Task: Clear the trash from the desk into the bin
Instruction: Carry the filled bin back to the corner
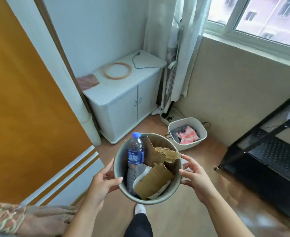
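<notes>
Round grey-green bin (179,181) held up off the floor, near centre, carried between both hands. Left hand (101,183) wrapped on the near-left rim, thumb hooked over the lip and inside, fingers under the wall and out of sight. Right hand (194,176) on the right rim, thumb and forefinger spread wide along the edge, other fingers curled behind the wall; grip looks lighter than the left.

Contents: clear water bottle (135,156) with blue cap and blue label, standing at the left side and poking above the rim; torn brown cardboard pieces (158,180) stacked across the middle and right; something white (141,177) beneath the cardboard, possibly a tray or lid, too covered to name.

Step, judged: collecting looks finished or nearly so, bin now in transit, likely to be set down. Next move calls for a level carry and lowering onto bare floor, since the bottle stands tall and could tip out if the bin tilts.

Far right on the floor: white basket (172,130) with pink and grey cloth. Far left: white cabinet (122,106) with a ring and cable on top.

Hidden or unclear: desk itself not identifiable; black frame (267,134) at right cut off by the edge, possibly part of it. Bin's base and lower wall unseen. No telling whether trash remains on the desk.
</notes>
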